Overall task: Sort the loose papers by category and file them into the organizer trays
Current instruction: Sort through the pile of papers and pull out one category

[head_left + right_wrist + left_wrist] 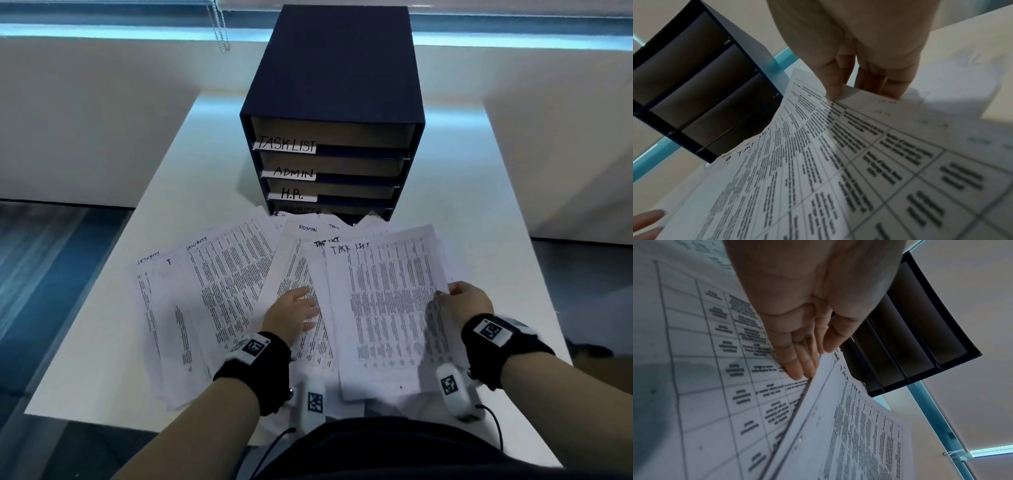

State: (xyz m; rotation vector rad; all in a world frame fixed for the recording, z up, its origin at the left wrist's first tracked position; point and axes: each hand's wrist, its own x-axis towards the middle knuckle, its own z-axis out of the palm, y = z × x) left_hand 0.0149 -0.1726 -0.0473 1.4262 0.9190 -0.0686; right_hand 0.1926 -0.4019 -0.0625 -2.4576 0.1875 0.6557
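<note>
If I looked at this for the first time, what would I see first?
Probably the tall dark organizer at the far end of the white table, with handwritten tray labels. Next, the fan of printed papers before it, where the right hand pinches a "TASK LIST" sheet.

One dark blue organizer (334, 65) is seen on one white table (191, 164), with four open trays counted in it. Three tray labels can be read; a fourth is half hidden. The loose papers (219, 287) overlap too much to be counted exactly. Two hands are seen.
</note>
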